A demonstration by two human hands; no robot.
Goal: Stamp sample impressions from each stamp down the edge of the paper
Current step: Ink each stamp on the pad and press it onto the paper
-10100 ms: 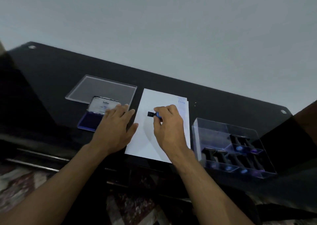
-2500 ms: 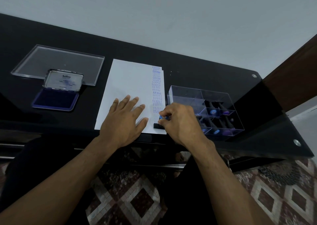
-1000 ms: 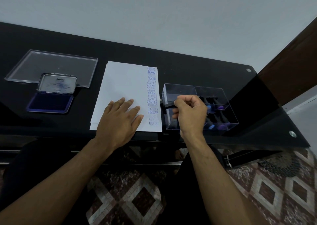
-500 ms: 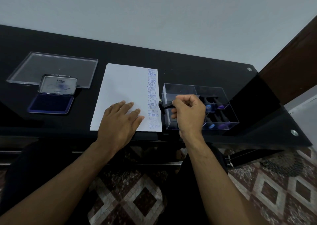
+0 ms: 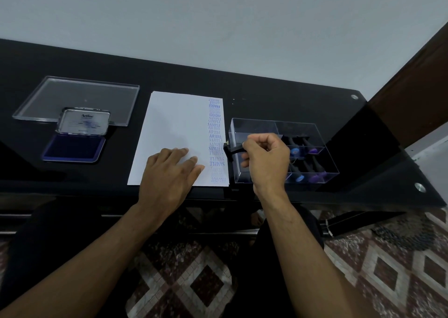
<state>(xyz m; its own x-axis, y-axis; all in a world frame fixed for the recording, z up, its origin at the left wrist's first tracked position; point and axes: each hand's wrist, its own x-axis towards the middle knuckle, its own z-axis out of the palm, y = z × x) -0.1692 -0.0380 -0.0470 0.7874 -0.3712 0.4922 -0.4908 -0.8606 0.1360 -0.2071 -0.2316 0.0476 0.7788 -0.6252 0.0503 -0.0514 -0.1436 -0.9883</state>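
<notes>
A white sheet of paper (image 5: 174, 123) lies on the black glass table (image 5: 266, 101), with a column of blue stamp impressions (image 5: 215, 138) running down its right edge. My left hand (image 5: 169, 172) rests flat on the sheet's lower part, fingers straight. My right hand (image 5: 266, 160) grips a black stamp (image 5: 231, 149) by its handle, lifted above the left end of the clear stamp box (image 5: 254, 126), just right of the paper's edge. Several more stamps (image 5: 303, 148) with blue and purple knobs lie in the box's compartments.
An open blue ink pad (image 5: 74, 148) with its metal lid (image 5: 83, 122) raised sits at the left. Behind it lies a clear plastic lid (image 5: 72, 92). The table's near edge runs below the paper. A patterned floor shows beneath.
My right hand lifted the stamp off the paper's bottom right corner and carried it right, over the box; in the last half second it barely moved. The left hand stayed on the sheet.
</notes>
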